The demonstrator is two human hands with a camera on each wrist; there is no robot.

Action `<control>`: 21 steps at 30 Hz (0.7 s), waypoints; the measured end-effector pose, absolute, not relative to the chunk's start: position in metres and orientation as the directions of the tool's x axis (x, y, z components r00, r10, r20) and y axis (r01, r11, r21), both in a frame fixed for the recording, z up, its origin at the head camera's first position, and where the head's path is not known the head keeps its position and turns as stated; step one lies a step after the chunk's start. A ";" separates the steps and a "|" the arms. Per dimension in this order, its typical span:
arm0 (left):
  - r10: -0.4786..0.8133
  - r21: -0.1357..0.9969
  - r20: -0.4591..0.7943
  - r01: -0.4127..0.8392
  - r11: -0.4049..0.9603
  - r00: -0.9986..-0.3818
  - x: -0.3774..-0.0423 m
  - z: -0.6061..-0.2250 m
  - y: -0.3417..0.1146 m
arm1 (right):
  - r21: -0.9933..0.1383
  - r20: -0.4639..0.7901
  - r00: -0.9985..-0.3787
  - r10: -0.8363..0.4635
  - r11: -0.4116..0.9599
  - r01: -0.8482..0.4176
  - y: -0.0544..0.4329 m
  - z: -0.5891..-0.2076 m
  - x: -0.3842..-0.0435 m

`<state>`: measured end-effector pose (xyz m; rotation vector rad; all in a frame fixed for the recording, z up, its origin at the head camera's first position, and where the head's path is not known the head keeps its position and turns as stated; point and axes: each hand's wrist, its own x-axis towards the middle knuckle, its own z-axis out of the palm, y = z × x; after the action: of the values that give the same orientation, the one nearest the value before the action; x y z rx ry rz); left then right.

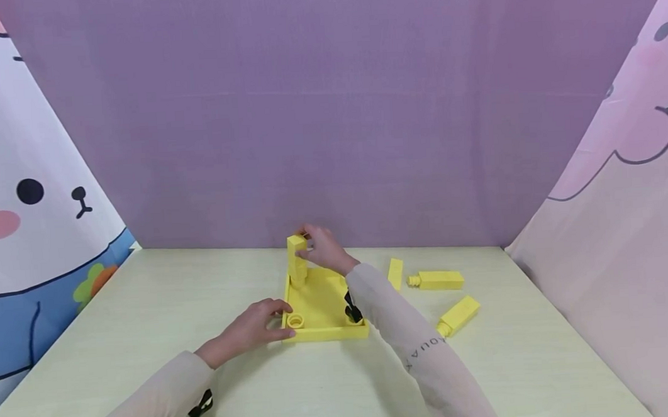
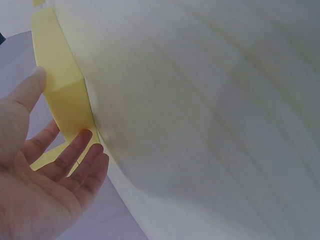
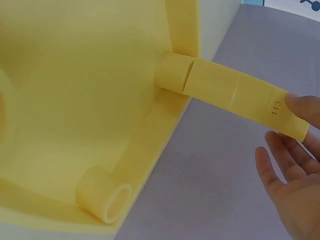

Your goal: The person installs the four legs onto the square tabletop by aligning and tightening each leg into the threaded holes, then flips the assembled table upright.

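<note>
A shallow, square yellow base [image 1: 322, 303] with raised walls lies on the table, round sockets in its corners. A square yellow leg [image 1: 295, 258] stands upright in its far-left socket, and the mark "113" shows near its top in the right wrist view. My right hand [image 1: 326, 250] pinches that leg [image 3: 227, 90] near its top end between thumb and fingers. My left hand [image 1: 257, 323] grips the base's near-left corner, thumb on the front wall and fingers on the left side. The near-left socket [image 1: 296, 321] has nothing in it. My right forearm partly covers the base's right side.
Right of the base lie three loose yellow pieces: a leg with a threaded end [image 1: 440, 280], another leg angled nearer [image 1: 458, 314], and a piece [image 1: 395, 273] partly behind my right sleeve. A purple backdrop [image 1: 307, 122] rises behind the table, with printed curtains at both sides.
</note>
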<state>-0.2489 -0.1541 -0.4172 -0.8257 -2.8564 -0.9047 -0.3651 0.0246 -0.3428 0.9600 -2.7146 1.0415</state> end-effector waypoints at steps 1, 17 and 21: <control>0.478 0.523 0.184 0.498 0.692 -0.859 -0.249 -0.417 -0.154 | -0.581 0.279 -0.802 -0.529 0.572 -0.579 0.025 -0.342 -0.365; 0.476 0.532 0.186 0.495 0.687 -0.860 -0.248 -0.415 -0.155 | -0.613 0.336 -0.810 -0.480 0.542 -0.575 0.026 -0.350 -0.364; 0.484 0.525 0.208 0.514 0.678 -0.850 -0.248 -0.415 -0.155 | -0.628 0.361 -0.822 -0.440 0.538 -0.563 0.026 -0.352 -0.361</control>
<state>-0.2480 -0.1549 -0.4147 -0.8425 -2.8298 -0.9102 -0.3608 0.0260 -0.3517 0.8591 -2.6123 1.1536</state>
